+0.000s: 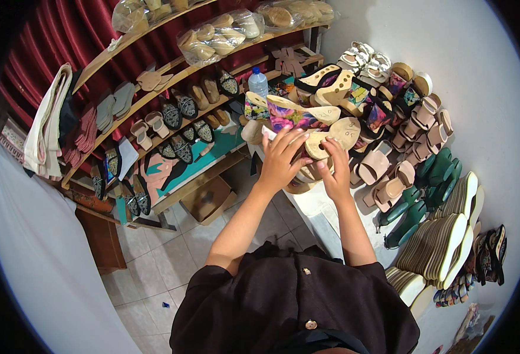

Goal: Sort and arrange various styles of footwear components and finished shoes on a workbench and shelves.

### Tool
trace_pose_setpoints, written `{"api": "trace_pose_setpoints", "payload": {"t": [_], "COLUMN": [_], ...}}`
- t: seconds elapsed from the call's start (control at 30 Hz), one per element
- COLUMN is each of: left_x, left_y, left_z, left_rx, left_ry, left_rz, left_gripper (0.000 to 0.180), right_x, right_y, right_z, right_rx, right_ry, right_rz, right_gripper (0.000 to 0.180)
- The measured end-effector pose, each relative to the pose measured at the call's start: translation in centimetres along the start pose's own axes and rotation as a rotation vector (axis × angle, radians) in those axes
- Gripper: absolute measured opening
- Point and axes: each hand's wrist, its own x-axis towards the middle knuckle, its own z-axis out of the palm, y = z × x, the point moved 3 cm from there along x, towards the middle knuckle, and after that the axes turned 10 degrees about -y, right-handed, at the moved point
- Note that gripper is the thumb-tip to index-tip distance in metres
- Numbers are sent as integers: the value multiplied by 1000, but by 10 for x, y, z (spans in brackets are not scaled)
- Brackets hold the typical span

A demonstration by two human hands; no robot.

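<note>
My left hand and my right hand both grip a tan wedge shoe sole over the white table. The left fingers curl over its near end, the right fingers pinch its right side. Just beyond it lie another tan sole and a wedge with a bright floral upper. More soles sit under my hands, partly hidden.
Beige and pink sandals, green shoes and stacked flat soles fill the table's right. A water bottle stands behind. Wooden shelves with shoe uppers run at left, a cardboard box below on tiled floor.
</note>
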Motion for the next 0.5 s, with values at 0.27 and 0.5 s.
{"api": "trace_pose_setpoints", "payload": {"t": [0.27, 0.5], "left_x": [-13, -30], "left_y": [-11, -15], "left_z": [11, 44], "left_rx": [141, -76], "left_ry": [29, -83], "left_rz": [-34, -85], "left_gripper": [62, 81], "right_x": [5, 5], "right_y": [1, 8], "right_z": [12, 17], "right_rx": [-82, -33], "right_ry": [50, 78], "right_rz": [-40, -44], "right_gripper": [43, 45]}}
